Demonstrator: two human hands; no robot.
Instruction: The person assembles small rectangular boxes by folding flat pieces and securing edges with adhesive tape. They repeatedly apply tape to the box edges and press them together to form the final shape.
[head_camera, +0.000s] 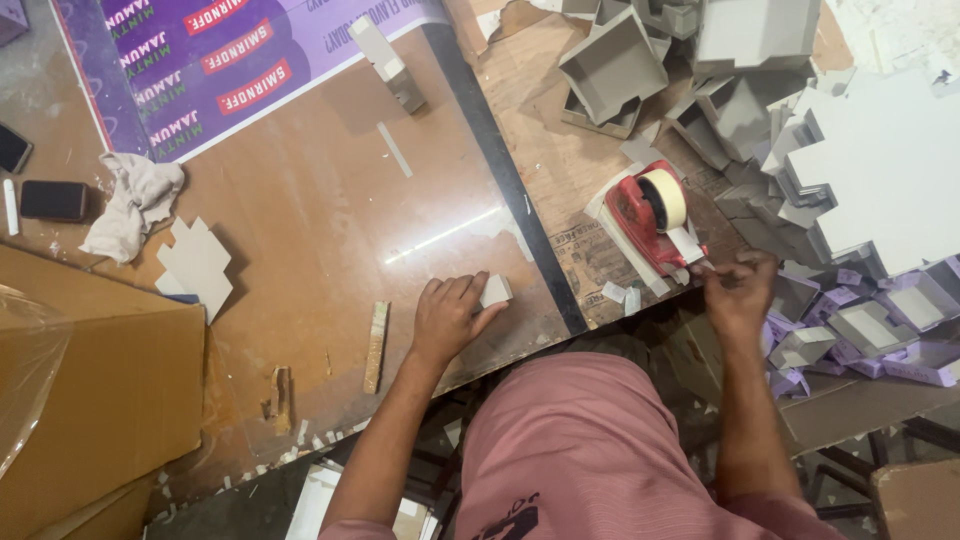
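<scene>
My left hand rests on the brown tabletop and presses a small grey cardboard box against it with fingers and thumb. My right hand is at the front of a red tape dispenser carrying a pale roll of tape; its fingertips pinch at the tape end by the dispenser's blade. Small torn tape pieces lie on the board between the two hands.
Folded grey boxes and flat purple-and-grey blanks pile up at right. A purple printed sheet, a crumpled rag, two phones, a die-cut card blank, a wooden stick and a brown carton lie left.
</scene>
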